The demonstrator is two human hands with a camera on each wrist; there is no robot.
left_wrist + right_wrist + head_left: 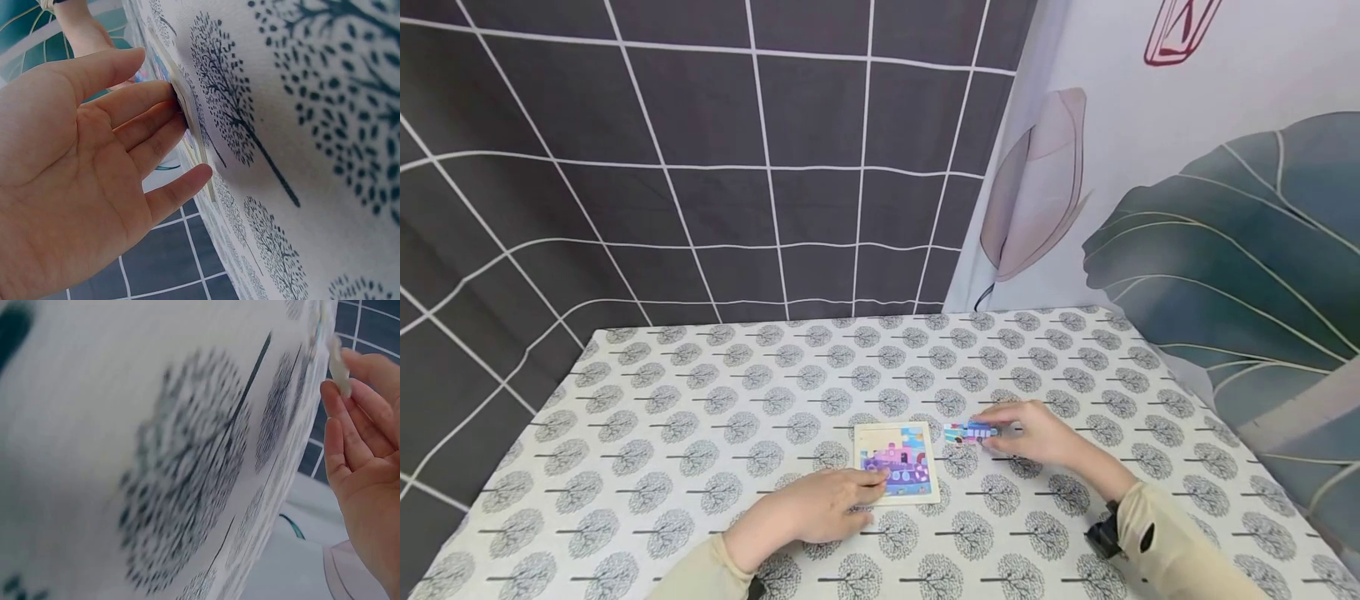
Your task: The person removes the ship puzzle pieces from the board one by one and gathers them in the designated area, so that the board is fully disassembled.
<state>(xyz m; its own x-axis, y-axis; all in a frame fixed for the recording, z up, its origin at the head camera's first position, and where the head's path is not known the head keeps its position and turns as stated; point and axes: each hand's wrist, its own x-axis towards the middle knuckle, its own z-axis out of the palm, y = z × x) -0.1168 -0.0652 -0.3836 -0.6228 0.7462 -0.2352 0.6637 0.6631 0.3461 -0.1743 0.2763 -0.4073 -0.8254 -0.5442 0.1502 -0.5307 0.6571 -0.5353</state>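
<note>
A jigsaw puzzle point(901, 457) with a pink and purple boat picture lies in a pale square frame point(934, 492). The upper left of the frame shows bare backing. My left hand point(831, 504) reaches over the frame's left side, its extended fingertips resting on the picture; in the left wrist view this hand point(94, 150) has its fingers nearly straight. To the right of the frame, my right hand point(1026, 429) pinches a colourful puzzle piece point(979, 432) between thumb and fingers. From the right wrist, the edge of that piece point(339, 369) shows in the fingertips of the hand point(369, 425).
The table wears a white cloth point(700, 492) printed with grey trees. Behind it hangs a dark curtain point(700, 208) with white grid lines, and to the right a pale curtain point(1052, 208) with large leaves. Another colourful piece point(953, 433) shows beside the held one.
</note>
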